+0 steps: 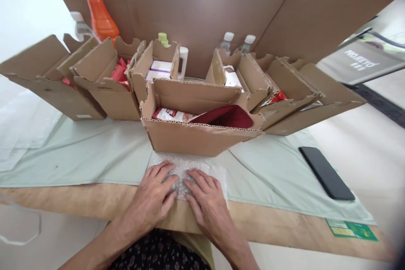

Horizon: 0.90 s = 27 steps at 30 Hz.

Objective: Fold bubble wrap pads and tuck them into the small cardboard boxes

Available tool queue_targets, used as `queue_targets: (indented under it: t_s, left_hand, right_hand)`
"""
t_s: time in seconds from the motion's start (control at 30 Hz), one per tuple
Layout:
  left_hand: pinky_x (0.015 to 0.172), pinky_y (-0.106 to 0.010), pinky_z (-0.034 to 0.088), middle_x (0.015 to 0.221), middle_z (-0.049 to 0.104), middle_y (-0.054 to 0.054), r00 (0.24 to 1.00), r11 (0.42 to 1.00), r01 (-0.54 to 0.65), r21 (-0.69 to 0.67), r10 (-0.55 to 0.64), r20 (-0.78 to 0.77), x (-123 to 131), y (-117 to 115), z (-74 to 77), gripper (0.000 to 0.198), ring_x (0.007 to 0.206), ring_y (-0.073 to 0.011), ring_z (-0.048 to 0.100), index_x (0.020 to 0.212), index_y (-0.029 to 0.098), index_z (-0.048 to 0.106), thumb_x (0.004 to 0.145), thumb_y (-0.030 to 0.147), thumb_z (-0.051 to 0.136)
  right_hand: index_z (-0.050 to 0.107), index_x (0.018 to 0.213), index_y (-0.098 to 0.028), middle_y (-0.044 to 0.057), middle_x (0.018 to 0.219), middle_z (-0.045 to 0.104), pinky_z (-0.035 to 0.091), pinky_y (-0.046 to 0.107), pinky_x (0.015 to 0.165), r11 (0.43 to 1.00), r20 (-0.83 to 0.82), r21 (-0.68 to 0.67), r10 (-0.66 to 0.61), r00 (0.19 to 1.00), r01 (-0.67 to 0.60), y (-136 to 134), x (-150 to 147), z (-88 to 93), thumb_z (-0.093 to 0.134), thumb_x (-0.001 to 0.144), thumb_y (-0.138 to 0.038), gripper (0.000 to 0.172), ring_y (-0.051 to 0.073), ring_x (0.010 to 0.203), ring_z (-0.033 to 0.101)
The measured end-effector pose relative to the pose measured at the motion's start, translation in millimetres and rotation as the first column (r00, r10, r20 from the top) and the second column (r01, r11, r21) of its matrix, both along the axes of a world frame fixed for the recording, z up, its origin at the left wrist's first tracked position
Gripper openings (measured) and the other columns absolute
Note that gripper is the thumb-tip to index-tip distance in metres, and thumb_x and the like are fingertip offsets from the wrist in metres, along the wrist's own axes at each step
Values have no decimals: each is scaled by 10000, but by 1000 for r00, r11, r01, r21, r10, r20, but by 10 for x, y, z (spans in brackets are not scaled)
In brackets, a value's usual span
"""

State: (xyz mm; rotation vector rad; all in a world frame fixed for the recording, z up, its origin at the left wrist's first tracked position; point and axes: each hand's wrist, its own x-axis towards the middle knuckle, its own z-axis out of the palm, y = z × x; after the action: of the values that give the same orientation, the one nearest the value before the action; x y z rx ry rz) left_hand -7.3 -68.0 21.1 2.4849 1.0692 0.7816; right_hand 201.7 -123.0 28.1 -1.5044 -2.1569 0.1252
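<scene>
A sheet of bubble wrap [182,173] lies flat on the pale green cloth at the table's front edge. Both hands rest on it, palms down. My left hand [155,190] covers its left part, fingers stretched out and a little apart. On the right part lies my right hand [205,196], its fingers also extended. Neither hand grips anything. Just beyond the fingertips stands an open cardboard box [202,137] holding a red and white packet [174,114] and a dark red pouch [226,117]. What lies under the palms is hidden.
More open cardboard boxes [110,103] flank the middle one, holding red packets and white cartons. Behind them stand an orange bottle [103,19] and several clear bottles against a cardboard panel [202,17]. A black phone [325,173] lies at right, plastic sheets [28,124] at left.
</scene>
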Motion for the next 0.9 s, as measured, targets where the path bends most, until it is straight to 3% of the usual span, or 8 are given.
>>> queue_targets:
  t_s: [0.1,0.23,0.3,0.37,0.57,0.73,0.9]
  left_hand:
    - [1064,-591,548,1402,685,-152,997,998,42,-37,-44,-57,-90,28,21,306,1344,-375,591,1216,181,706,929,143,605]
    - [1115,-569,527,1448,650,-159,996,995,66,-78,-70,-48,-205,1,108,278,1402,-338,543,1250,160,672,985,167,587]
    - [1118,-556,525,1416,665,-152,999,997,45,-69,-46,-13,-222,-17,151,259,1402,-322,540,1242,168,667,997,163,583]
    - [1121,-556,518,1384,679,-147,999,999,33,-40,-33,5,-219,-36,181,248,1404,-319,537,1235,172,664,1000,153,586]
    - [1121,-571,497,1344,698,-142,998,999,41,-23,-42,-43,-258,-85,157,232,1378,-325,557,1215,167,670,996,142,598]
    - [1136,-607,469,1405,674,-150,995,999,43,-24,-45,-86,-358,-106,68,264,1399,-344,544,1234,165,654,975,137,607]
    - [1111,-600,483,1382,684,-163,992,997,73,11,-71,-100,-376,-76,50,250,1370,-355,569,1215,151,660,971,138,605]
  right_hand:
    - [676,1250,-215,80,1365,733,508,487,985,1000,53,26,-13,998,12,-62,244,-109,527,1032,-206,264,313,1302,648]
    - [677,1215,-226,86,1309,754,488,466,971,975,86,71,-219,972,213,-340,706,-156,534,1063,-286,217,312,1280,665]
    - [685,1144,-219,94,1243,771,495,460,957,940,64,97,-335,940,328,-455,777,-109,553,1055,-280,171,311,1229,689]
    - [680,1122,-209,102,1216,773,502,455,974,923,20,121,-370,929,365,-490,703,-42,582,1038,-255,137,304,1215,693]
    - [671,1151,-207,109,1341,718,491,468,989,990,-25,52,-130,991,131,-279,342,15,610,1013,-261,160,311,1301,623]
    - [672,1195,-197,122,1360,707,487,492,981,990,11,10,-144,990,143,-360,525,-57,613,1011,-284,212,328,1311,609]
    - [653,1297,-184,131,1471,640,512,479,1015,998,53,-47,-50,997,52,-526,658,0,510,964,-88,374,307,1389,562]
